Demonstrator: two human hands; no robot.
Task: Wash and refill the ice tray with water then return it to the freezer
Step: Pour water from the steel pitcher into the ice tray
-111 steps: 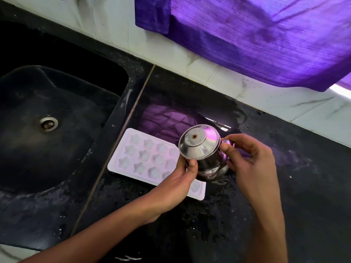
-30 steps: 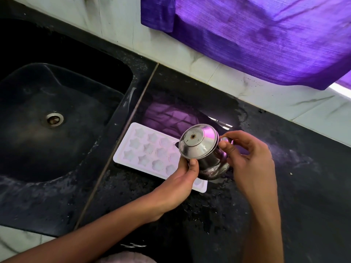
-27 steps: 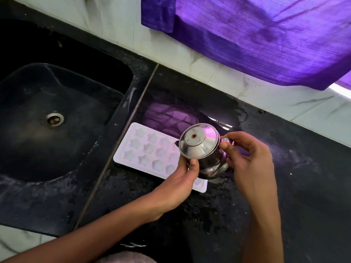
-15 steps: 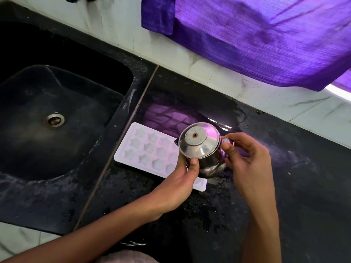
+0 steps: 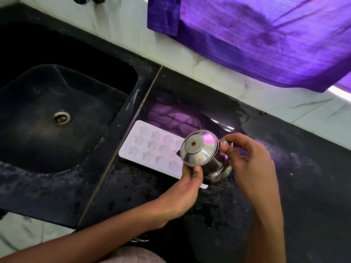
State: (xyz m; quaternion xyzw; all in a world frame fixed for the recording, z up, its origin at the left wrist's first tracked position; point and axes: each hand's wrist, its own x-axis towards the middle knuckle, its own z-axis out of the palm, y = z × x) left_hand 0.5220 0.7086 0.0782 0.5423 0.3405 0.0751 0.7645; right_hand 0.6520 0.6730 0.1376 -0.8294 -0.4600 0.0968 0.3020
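Observation:
A white ice tray point(image 5: 152, 147) with star-shaped cells lies flat on the wet black counter point(image 5: 296, 183), just right of the sink. Above its right end a small steel jug point(image 5: 201, 150) with a lid is tilted toward the tray. My left hand point(image 5: 182, 194) grips the jug from below, thumb on the lid's edge. My right hand point(image 5: 250, 164) pinches the jug's handle on the right side. The tray's right end is hidden behind the jug and my left hand. No stream of water is visible.
A black sink point(image 5: 62, 114) with a metal drain point(image 5: 60, 117) fills the left. A purple cloth point(image 5: 266, 37) hangs over the white tiled wall point(image 5: 121, 21) at the back. Water drops lie on the counter near my hands.
The jug stays tilted over the tray's right end in both hands. Only the view has shifted slightly.

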